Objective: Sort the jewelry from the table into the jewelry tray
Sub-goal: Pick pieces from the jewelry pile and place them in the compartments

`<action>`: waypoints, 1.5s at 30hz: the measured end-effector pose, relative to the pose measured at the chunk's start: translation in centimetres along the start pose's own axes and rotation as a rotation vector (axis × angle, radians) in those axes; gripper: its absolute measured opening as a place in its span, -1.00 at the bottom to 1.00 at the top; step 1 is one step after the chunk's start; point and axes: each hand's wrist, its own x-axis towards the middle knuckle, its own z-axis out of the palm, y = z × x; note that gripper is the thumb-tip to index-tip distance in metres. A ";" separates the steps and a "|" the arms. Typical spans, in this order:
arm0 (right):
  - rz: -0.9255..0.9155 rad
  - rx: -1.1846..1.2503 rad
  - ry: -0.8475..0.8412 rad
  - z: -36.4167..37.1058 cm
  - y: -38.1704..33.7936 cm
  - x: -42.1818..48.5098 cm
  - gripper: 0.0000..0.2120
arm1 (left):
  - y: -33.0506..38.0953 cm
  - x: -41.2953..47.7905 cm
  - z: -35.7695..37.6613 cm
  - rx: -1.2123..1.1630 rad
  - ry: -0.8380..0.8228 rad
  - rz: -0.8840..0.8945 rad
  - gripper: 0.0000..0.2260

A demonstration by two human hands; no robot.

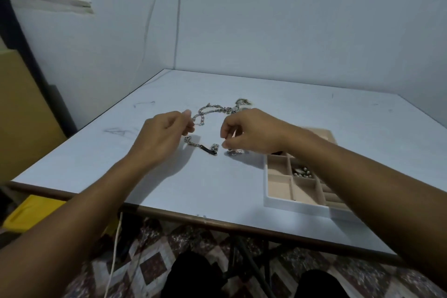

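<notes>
Chain [212,110]: silver links, lifted above the table [96,152] centre, strung left-right between both hands.
Left hand [164,133]: fingertips pinched on chain's left end.
Right hand [251,130]: curled over the right end; pinch not clearly visible, cannot tell.
Loose pieces [205,149]: on table just below hands.
Jewelry tray [278,174]: right of the chain, under right forearm; right hand nearer, so carry likely goes rightward.

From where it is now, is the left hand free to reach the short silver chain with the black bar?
Probably yes: the short silver chain with the black bar lies on bare table just beside the left hand, though its fingers already pinch the long silver chain.
</notes>
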 end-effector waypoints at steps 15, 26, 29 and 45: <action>0.073 -0.242 -0.215 1.8 -2.1 2.3 -0.96 | -0.1 -0.6 0.4 0.223 -0.002 0.130 -0.62; 0.124 0.099 0.025 -0.4 -2.3 1.6 -0.94 | 1.2 0.0 2.8 -0.063 -0.038 0.009 -0.65; 0.159 0.259 0.067 -0.9 -2.4 1.7 -0.91 | 1.8 0.6 3.1 -0.379 -0.050 -0.194 -0.59; 0.144 0.405 0.113 -3.9 -3.6 1.9 -0.89 | 3.5 -0.4 3.6 -0.712 -0.184 -0.313 -0.76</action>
